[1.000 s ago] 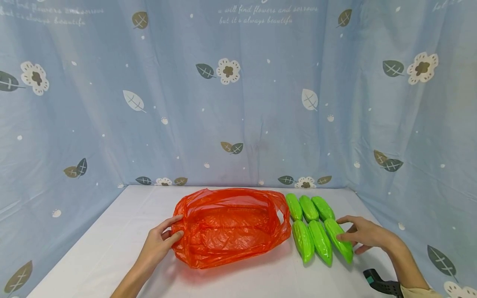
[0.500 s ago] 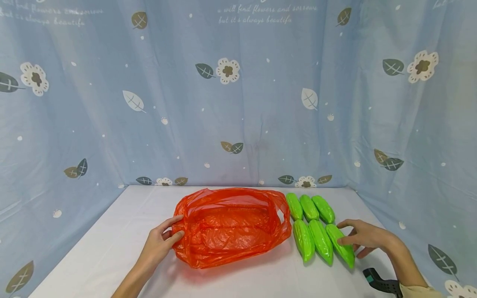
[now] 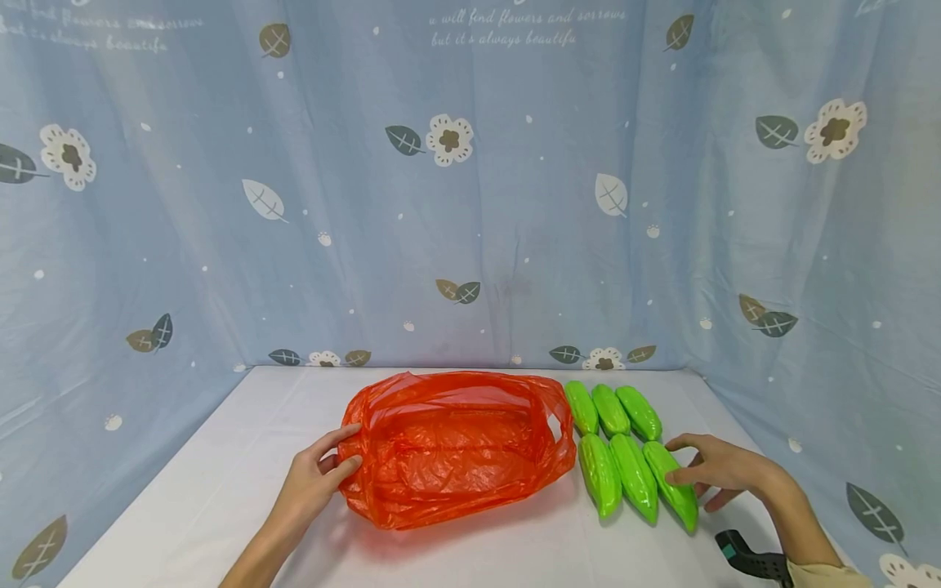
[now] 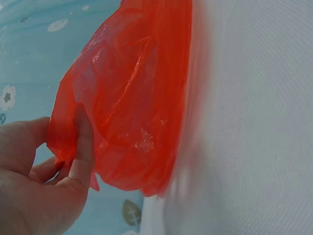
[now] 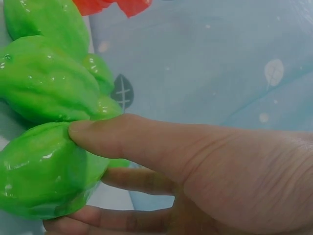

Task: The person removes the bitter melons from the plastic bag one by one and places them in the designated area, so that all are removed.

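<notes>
A red, see-through plastic bag (image 3: 463, 449) with handle loops lies on its side, its mouth spread wide. At its left edge my left hand (image 3: 314, 478) pinches the thin film between thumb and fingers; in the left wrist view the fingers show through the plastic (image 4: 132, 112). To the right of the bag, glossy green gourd-like vegetables (image 3: 634, 478) lie in two rows. My right hand (image 3: 724, 467) holds the nearest right-hand green vegetable (image 3: 672, 486), still on the table. The right wrist view shows the thumb on that vegetable (image 5: 39, 171) and fingers round its other side.
A white cloth covers the table (image 3: 220, 457). Blue curtains (image 3: 515, 204) with leaves and flowers stand behind and along both sides. A black strap device (image 3: 750, 557) sits at the right wrist, by a beige sleeve (image 3: 827, 576).
My right hand and the green vegetable it holds have shifted slightly right and towards me, away from the neighbouring one. My left hand and the red bag stay almost still.
</notes>
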A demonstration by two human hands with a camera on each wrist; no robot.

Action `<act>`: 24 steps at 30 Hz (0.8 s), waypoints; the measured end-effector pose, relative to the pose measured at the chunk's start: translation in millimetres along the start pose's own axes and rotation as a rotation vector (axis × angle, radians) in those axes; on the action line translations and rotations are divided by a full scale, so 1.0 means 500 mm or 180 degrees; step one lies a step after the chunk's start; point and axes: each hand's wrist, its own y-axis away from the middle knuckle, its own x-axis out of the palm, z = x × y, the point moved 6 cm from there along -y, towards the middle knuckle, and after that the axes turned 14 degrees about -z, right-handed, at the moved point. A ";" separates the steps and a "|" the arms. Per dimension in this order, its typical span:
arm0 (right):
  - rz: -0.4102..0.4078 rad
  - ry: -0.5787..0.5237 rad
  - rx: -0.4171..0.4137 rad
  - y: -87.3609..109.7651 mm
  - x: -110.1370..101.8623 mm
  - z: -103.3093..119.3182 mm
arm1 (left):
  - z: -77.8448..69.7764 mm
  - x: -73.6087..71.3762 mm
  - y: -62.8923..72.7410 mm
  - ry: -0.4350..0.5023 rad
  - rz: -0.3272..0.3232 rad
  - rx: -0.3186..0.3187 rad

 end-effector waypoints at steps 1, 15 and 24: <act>0.0009 -0.0001 0.0005 -0.001 0.001 -0.001 | 0.000 -0.001 0.000 0.0003 0.0003 -0.0002; 0.0009 0.0060 0.0049 0.003 0.001 -0.003 | -0.002 -0.008 -0.002 0.0005 0.0002 0.0045; -0.0028 0.0166 -0.0051 0.004 -0.006 -0.001 | -0.009 -0.011 -0.004 -0.0053 0.0017 0.0249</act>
